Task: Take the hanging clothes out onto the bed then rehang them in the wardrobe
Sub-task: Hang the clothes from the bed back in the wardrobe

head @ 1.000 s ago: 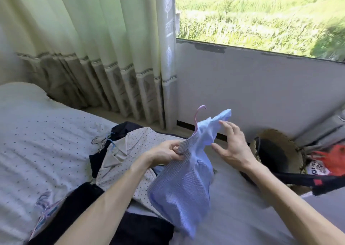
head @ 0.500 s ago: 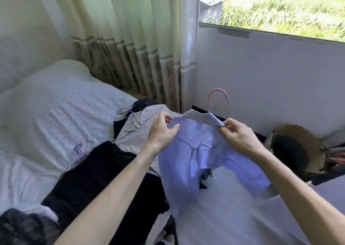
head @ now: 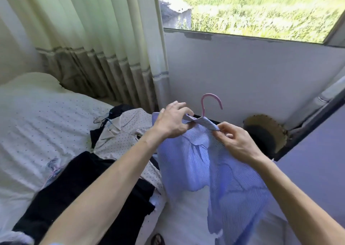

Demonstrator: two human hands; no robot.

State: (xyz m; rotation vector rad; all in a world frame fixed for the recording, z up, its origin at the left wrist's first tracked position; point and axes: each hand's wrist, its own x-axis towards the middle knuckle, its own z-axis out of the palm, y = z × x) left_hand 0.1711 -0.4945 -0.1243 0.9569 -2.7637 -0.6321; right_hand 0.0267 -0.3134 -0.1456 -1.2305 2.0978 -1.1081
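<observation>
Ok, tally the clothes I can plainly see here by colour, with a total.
blue shirt: 1
dotted shirt: 1
black garments: 2, the second behind the dotted shirt
total: 4

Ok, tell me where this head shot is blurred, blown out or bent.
Head view: the field outside is bright and motion-smeared; the window sill bows with wide-angle distortion; the striped blue shirt and pink hanger hook look fairly sharp.
</observation>
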